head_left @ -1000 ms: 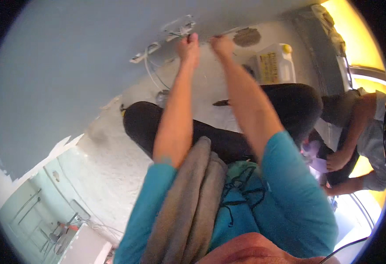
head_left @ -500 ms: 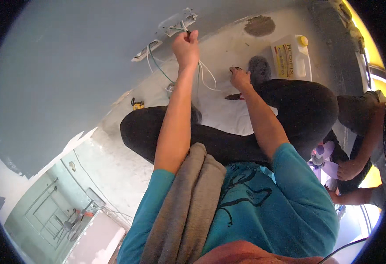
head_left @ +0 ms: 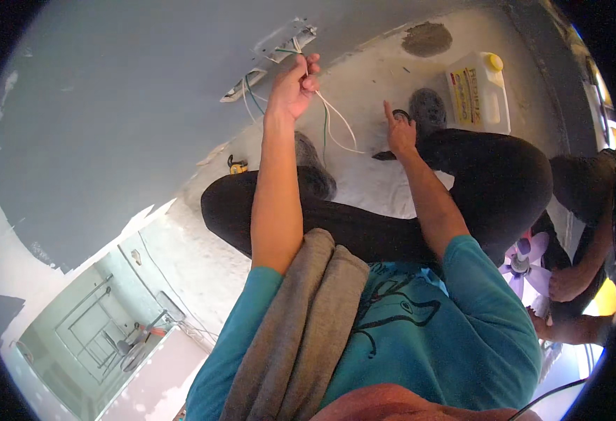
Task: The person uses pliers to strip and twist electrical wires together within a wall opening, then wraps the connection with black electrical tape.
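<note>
My left hand (head_left: 294,91) is closed round white and green electrical wires (head_left: 337,116) that come out of a recessed wall box (head_left: 297,43). The loose wire ends hang down to the right of the hand. Lower on the wall, another box (head_left: 243,85) has more wires coming from it. My right hand (head_left: 401,135) is over the floor beside my dark shoe, its index finger stretched out. Against its fingers is a small black ring, apparently a roll of tape (head_left: 401,114). Below that hand lies a dark-handled tool (head_left: 385,156), partly seen, perhaps pliers.
A white jug with a yellow cap (head_left: 478,95) stands right of my shoe. A yellow and black tape measure (head_left: 237,165) lies by my left knee. At the right, another person's hands (head_left: 567,284) are at a purple fan (head_left: 525,265). A cement patch (head_left: 427,39) marks the floor.
The whole view has shifted slightly. My left hand has turned, showing more of its palm side, still on the wires. My right index finger has stretched out, with the black ring beside it.
</note>
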The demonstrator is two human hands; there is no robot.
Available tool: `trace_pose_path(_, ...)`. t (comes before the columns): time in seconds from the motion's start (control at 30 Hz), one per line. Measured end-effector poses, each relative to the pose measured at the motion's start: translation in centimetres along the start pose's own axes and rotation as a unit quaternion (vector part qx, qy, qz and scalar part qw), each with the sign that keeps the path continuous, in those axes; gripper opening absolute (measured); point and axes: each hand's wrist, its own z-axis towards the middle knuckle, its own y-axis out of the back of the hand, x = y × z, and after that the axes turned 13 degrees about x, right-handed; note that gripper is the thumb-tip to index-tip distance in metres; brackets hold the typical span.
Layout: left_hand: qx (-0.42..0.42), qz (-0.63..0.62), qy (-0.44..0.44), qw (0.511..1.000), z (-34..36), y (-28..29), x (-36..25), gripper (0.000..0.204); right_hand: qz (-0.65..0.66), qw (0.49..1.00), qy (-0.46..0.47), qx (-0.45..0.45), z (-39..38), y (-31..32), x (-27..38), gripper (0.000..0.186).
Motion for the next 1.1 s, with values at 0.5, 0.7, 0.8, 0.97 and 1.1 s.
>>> trace_pose_path(0.5,-0.129,0.005,-0.052,0.99,-0.6,-1.7,1.7,0.019,0.119,0.992,-0.012,0.031,-0.2,1.2,-0.2,0.032)
trace_pose_path(0.7,-0.199,0.374,-0.125,0.897,-1.0,-4.2,1.8,0.023,0.352,0.932,0.032,-0.082,2.3,13.6,0.9,0.041)
trace_pose_path(0.8,-0.23,0.623,-0.202,0.72,-2.0,-1.0,1.7,0.027,0.453,0.87,0.15,0.121,-0.7,20.6,5.9,0.046)
trace_pose_path(0.97,-0.254,0.636,-0.158,0.711,-1.7,-2.8,2.1,0.023,0.486,0.827,0.213,0.185,-6.1,19.1,11.7,0.048)
trace_pose_path(1.1,-0.267,0.712,-0.123,0.637,-1.8,-5.6,1.4,0.024,0.681,0.686,0.189,0.172,-8.1,15.7,12.8,0.043)
